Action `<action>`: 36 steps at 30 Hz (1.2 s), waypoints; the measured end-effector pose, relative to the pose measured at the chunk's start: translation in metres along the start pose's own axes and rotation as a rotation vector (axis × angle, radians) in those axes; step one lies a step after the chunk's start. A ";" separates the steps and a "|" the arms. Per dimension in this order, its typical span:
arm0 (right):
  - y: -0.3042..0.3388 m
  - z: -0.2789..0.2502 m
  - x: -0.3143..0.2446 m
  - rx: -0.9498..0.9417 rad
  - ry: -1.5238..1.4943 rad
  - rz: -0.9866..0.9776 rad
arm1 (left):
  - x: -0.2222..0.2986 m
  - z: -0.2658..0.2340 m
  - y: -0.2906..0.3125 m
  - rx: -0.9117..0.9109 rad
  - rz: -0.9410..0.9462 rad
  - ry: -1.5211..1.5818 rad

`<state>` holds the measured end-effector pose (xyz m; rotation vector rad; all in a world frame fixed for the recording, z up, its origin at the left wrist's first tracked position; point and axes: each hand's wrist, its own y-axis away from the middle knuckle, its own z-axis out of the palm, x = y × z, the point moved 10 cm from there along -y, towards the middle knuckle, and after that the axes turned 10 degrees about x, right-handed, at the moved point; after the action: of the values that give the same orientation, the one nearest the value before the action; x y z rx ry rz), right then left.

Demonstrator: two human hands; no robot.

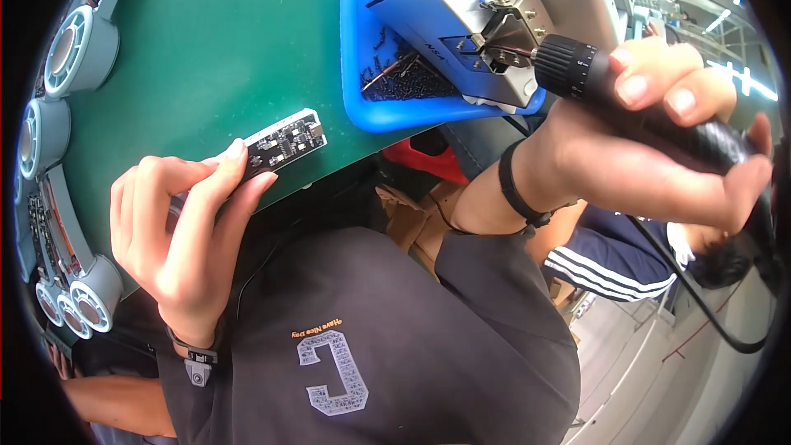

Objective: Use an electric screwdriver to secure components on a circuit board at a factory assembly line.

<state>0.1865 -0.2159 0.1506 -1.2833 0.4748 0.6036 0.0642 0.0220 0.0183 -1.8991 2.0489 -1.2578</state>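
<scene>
My left hand (177,222) pinches one end of a small black circuit board (286,144) set along a white strip or housing, just above the table's near edge. A metal connector sits at the board's free end. Wrapped round a black electric screwdriver (568,67), my right hand (659,136) is raised at the right. The screwdriver's thin shaft points left into the metal front of a screw feeder (507,29); whether its tip touches a screw cannot be seen. Many small black screws (416,82) lie beside the feeder.
The screw feeder stands in a blue tray (353,58) on the green table mat (222,33). Grey-blue housings with round speaker-like parts (78,53) line the left side. A black cable (700,313) hangs at the right. Another person (626,255) sits beyond my right arm.
</scene>
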 end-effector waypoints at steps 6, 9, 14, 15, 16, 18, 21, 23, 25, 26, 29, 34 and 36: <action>0.020 0.022 0.013 -0.079 -0.293 0.238 | 0.001 -0.004 0.005 0.014 0.011 0.019; 0.036 0.029 0.015 -0.109 -0.227 0.290 | -0.003 -0.003 0.006 -0.001 0.008 0.031; 0.086 0.046 -0.022 -0.155 -0.075 0.141 | -0.010 -0.001 0.013 -0.021 0.008 0.053; 0.088 0.055 -0.023 -0.159 -0.045 0.145 | -0.010 -0.001 0.013 -0.012 0.019 0.064; 0.090 0.060 -0.022 -0.165 -0.013 0.146 | -0.013 0.001 0.014 -0.023 0.010 0.058; 0.100 0.058 -0.010 -0.188 -0.036 0.176 | -0.015 0.001 0.017 -0.010 0.021 0.052; 0.108 0.057 0.003 -0.239 -0.072 0.209 | -0.016 0.000 0.018 -0.009 0.030 0.053; 0.108 0.059 0.006 -0.268 -0.083 0.226 | -0.015 0.000 0.017 -0.015 0.043 0.060; 0.108 0.061 0.008 -0.298 -0.092 0.240 | -0.016 0.001 0.017 -0.009 0.047 0.066; 0.109 0.061 0.009 -0.313 -0.096 0.246 | -0.016 0.001 0.018 -0.001 0.054 0.070; 0.110 0.063 0.012 -0.356 -0.111 0.264 | -0.016 0.001 0.019 0.009 0.057 0.081; 0.112 0.064 0.014 -0.420 -0.136 0.298 | -0.016 0.002 0.020 0.004 0.058 0.086; 0.112 0.065 0.014 -0.452 -0.148 0.308 | -0.015 0.002 0.019 0.005 0.060 0.082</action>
<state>0.1239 -0.1313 0.0742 -1.5897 0.4290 1.1033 0.0532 0.0324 -0.0014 -1.7987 2.1221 -1.3471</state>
